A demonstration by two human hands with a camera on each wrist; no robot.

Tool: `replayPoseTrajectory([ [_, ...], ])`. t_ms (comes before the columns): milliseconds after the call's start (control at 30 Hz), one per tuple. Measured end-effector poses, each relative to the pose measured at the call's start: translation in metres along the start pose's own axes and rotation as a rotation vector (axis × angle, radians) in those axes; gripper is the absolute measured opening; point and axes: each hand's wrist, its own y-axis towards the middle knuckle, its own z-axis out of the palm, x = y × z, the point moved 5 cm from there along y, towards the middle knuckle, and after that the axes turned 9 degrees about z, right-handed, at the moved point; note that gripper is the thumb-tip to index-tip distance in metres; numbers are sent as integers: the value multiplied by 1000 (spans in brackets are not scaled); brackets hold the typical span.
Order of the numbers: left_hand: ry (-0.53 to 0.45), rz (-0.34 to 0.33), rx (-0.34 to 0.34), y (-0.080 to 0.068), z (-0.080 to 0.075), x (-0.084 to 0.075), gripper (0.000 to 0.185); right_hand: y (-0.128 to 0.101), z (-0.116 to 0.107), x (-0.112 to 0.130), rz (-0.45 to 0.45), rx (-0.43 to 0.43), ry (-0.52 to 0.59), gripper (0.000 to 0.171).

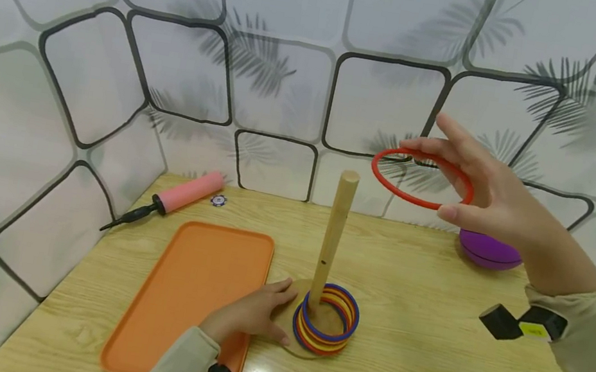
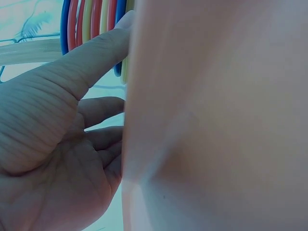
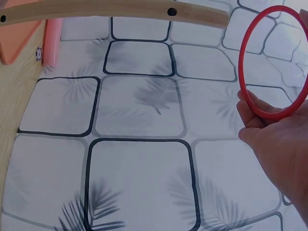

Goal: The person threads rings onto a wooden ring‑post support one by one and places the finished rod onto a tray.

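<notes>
My right hand (image 1: 484,193) grips a red ring (image 1: 413,200) between thumb and fingers, in the air to the right of a wooden peg (image 1: 333,237) and about level with its top. In the right wrist view the red ring (image 3: 243,57) stands off the end of the peg (image 3: 202,16). A stack of blue, red and yellow rings (image 1: 327,348) lies around the foot of the peg. My left hand (image 1: 254,312) rests on the left side of the round wooden base (image 1: 285,320), thumb and fingers spread beside the rings.
An orange tray (image 1: 200,287) lies left of the base, partly under my left forearm. Behind it are a pink hand pump (image 1: 191,192) with a black nozzle and a small round chip (image 1: 218,201). A purple object (image 1: 489,252) sits at the back right, before the patterned wall cloth.
</notes>
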Motion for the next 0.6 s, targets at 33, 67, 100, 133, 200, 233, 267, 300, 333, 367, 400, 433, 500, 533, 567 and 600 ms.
replayPoseTrajectory([
  [33,-3,1,-1,0,0,0,92,3,1,1,2,-2,-6,87],
  [67,-3,2,0,0,0,-1,92,6,3,2,5,-3,-11,86],
  [100,-3,1,-1,-1,0,-1,92,8,4,2,11,-4,-11,85],
  [133,-4,0,-1,-1,-1,-1,92,11,6,1,15,-4,-20,85],
  [200,-3,-3,-2,-1,-1,-2,92,14,10,0,33,-9,-27,85],
  [233,-4,-5,-1,-2,-1,-2,92,16,12,-1,30,-8,-32,85],
  [267,-4,-8,1,-2,-1,-2,92,17,14,-2,29,-5,-29,85],
  [300,-8,-11,3,-2,0,-1,92,18,16,-4,27,-4,-30,85],
  [333,-9,-13,5,-2,0,-1,92,19,17,-5,21,-3,-42,85],
  [367,-8,-15,6,-1,0,-1,92,21,18,-6,11,-2,-51,85],
  [400,-9,-15,6,-1,0,0,92,22,20,-6,1,3,-61,86],
  [433,-9,-15,6,-1,1,0,92,23,21,-7,-3,5,-72,87],
  [500,-8,-15,6,-1,1,1,92,25,23,-8,4,8,-93,90],
  [533,-4,-12,4,-1,1,1,92,26,25,-8,8,11,-100,91],
  [567,-5,-10,1,-1,1,1,92,26,26,-8,16,12,-99,93],
  [600,-5,-9,0,-1,1,1,92,26,28,-9,29,10,-101,95],
])
